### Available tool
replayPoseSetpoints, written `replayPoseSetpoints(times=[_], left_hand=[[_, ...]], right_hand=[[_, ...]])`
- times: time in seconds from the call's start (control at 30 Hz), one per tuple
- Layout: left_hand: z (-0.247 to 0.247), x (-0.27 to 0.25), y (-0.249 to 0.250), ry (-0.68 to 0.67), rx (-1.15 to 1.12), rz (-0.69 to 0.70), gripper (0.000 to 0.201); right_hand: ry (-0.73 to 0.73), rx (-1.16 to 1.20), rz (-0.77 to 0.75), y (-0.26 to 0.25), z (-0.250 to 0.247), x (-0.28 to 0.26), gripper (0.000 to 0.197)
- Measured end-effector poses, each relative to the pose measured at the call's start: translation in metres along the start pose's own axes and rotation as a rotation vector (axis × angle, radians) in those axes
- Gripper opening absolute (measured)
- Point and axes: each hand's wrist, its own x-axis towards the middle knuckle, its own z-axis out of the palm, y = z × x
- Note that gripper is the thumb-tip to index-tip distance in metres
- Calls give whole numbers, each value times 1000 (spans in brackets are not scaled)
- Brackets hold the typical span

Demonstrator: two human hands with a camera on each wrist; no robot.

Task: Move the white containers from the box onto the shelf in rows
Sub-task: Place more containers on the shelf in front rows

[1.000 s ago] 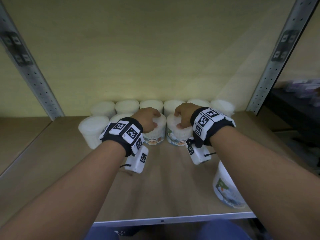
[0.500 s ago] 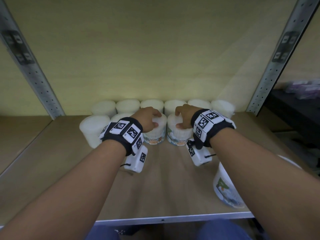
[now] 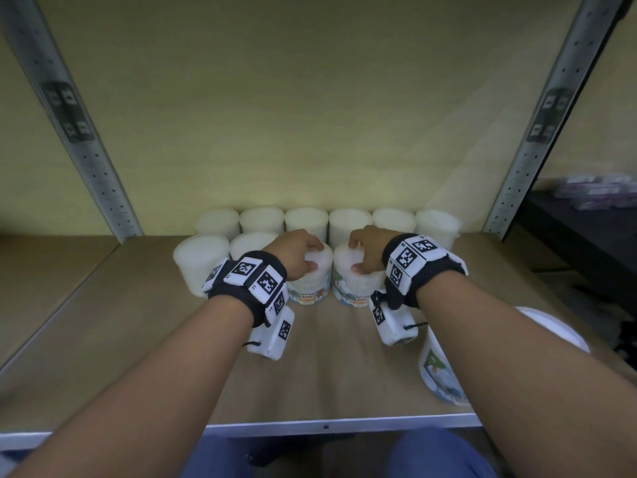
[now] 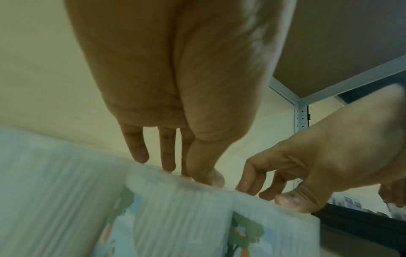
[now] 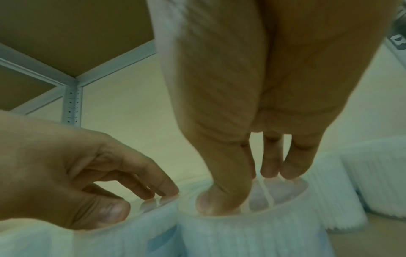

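Six white containers point(image 3: 306, 222) stand in a row against the shelf's back wall. A second row in front starts with two at the left point(image 3: 201, 267). My left hand point(image 3: 306, 257) grips the lid of the third container point(image 3: 310, 288) from above, thumb and fingertips on its rim point(image 4: 175, 217). My right hand point(image 3: 362, 255) grips the fourth container point(image 3: 355, 289) the same way point(image 5: 241, 234). Both containers stand on the shelf board, side by side and touching. Each shows a printed label.
Another labelled container point(image 3: 437, 377) stands near the front right edge of the shelf board point(image 3: 327, 381), partly hidden by my right forearm. Grey metal uprights point(image 3: 100, 174) flank the bay. A dark shelf with packets point(image 3: 593, 194) lies to the right.
Both hands stay on the same two containers. Only the head view has shifted slightly.
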Motion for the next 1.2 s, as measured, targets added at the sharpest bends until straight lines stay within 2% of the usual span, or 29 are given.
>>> replayPoseSetpoints(times=[0.67, 1.2], left_hand=[[21, -118, 33, -12, 11, 1, 48], [34, -142, 49, 46, -75, 39, 43]], right_hand=[[-126, 79, -28, -18, 20, -123, 58], [-7, 167, -8, -2, 41, -155, 58]])
